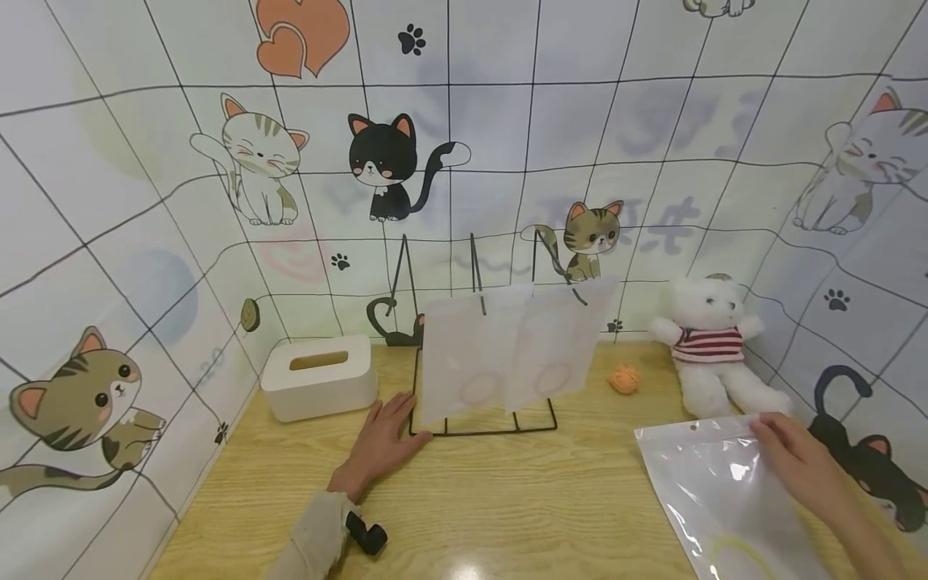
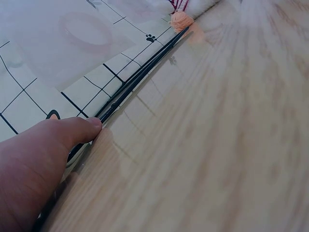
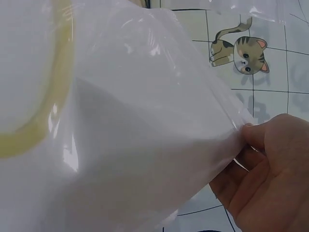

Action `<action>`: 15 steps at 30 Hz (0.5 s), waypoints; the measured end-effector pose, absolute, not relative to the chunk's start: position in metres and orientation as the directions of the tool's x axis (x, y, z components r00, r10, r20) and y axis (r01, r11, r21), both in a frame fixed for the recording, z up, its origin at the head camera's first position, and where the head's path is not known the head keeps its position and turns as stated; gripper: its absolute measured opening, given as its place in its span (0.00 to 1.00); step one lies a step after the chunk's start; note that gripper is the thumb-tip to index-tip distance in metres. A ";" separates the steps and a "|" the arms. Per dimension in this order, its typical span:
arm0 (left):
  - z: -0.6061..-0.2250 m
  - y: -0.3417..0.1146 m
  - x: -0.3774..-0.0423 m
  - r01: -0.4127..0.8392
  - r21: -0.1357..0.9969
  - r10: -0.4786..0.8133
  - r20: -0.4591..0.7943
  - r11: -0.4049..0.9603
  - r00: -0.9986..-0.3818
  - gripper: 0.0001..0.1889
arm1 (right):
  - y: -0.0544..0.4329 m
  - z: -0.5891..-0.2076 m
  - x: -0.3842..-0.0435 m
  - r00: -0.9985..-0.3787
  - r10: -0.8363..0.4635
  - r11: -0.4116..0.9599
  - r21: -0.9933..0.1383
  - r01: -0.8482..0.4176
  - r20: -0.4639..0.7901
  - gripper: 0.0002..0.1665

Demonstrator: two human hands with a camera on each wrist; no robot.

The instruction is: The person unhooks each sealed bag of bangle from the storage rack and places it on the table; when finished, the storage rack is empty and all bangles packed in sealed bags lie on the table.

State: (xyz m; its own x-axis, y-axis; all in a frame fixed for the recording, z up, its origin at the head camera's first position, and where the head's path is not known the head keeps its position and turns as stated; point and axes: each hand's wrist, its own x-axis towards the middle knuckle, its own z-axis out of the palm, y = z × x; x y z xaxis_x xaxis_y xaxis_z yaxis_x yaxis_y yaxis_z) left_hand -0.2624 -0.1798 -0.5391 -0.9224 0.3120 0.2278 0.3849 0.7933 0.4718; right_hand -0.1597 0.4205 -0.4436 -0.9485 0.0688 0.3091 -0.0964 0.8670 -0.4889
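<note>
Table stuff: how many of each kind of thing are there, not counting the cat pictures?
Plastic bags: 3, two hanging on the rack and one in the right hand
Wire rack: 1
Tissue box: 1
Teddy bear: 1
Orange yarn ball: 1
Total: 7

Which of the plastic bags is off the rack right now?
The clear bag at the table's near right, pinched by the right hand, with a yellow ring inside. The other two bags hang on the black wire rack.

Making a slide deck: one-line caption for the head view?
Left hand steadies the wire rack while the right hand pinches a clear bag.
</note>
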 end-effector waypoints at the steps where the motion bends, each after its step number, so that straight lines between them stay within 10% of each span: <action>1: -0.539 -0.180 -0.262 0.385 0.472 0.312 0.228 0.793 -0.922 0.44 | 0.423 -0.445 -0.159 -0.947 0.070 0.869 -0.486 -0.096 0.313 0.18; 15: -0.534 -0.179 -0.265 0.389 0.458 0.303 0.252 0.799 -0.919 0.43 | 0.473 -0.451 -0.173 -0.978 0.046 0.915 -0.400 -0.040 0.203 0.22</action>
